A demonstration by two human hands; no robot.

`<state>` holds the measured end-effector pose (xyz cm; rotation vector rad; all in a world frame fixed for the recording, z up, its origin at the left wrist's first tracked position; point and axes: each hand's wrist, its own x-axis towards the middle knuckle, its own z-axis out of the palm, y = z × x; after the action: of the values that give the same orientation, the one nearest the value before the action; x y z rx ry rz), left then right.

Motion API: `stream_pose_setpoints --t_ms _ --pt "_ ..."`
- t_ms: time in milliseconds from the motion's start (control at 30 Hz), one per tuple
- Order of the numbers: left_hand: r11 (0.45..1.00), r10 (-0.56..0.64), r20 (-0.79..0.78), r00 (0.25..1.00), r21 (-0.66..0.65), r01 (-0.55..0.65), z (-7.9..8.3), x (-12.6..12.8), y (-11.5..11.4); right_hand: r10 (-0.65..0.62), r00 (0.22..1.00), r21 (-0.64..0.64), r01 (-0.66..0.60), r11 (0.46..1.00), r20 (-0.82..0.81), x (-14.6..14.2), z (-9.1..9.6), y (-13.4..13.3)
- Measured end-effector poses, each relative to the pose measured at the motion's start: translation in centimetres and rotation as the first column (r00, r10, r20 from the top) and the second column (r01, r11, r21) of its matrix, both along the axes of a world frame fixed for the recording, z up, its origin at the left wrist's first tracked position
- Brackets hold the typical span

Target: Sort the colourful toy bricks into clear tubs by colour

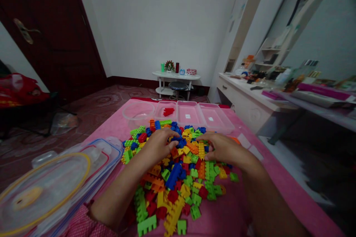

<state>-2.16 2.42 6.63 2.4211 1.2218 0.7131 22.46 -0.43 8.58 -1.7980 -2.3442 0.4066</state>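
Note:
A loose pile of plastic building bricks [191, 170] in blue, red, yellow, orange and green covers the middle of the pink table. My left hand [160, 142] is at the pile's far left part, thumb and fingers apart beside some blue bricks; its far fingertips are partly hidden. On the other side my right hand [222, 147] reaches in with thumb and fingers spread, close to a long yellow brick [201, 150]. I cannot tell whether it touches that brick. A long blue brick [174, 176] lies between my forearms.
Behind the pile stand a round clear tub [138, 108] and clear rectangular trays [189, 104]; one holds red bricks [168, 111]. Clear lids with coloured rims [89, 159] lie at the left. White paper pieces [244, 140] lie at the right. A cluttered dresser [250, 96] stands beyond.

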Motion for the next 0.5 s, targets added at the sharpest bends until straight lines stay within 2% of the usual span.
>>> stream_pose_setpoints --t_ms 133,367,500 --pt "1.000 -0.008 -0.005 1.000 -0.020 0.008 -0.1 0.1 -0.2 0.033 0.999 -0.004 -0.033 0.999 0.023 -1.0 -0.7 -0.1" --pt "0.997 -0.077 0.011 0.997 0.005 0.077 -0.8 0.4 -0.3 -0.067 0.997 0.016 0.067 0.998 0.023 -0.5 -0.3 0.3" --pt "0.995 -0.097 -0.024 0.995 -0.027 0.097 -1.4 0.3 -0.2 -0.083 0.994 0.023 0.085 0.996 -0.070 -0.9 -1.0 0.8"
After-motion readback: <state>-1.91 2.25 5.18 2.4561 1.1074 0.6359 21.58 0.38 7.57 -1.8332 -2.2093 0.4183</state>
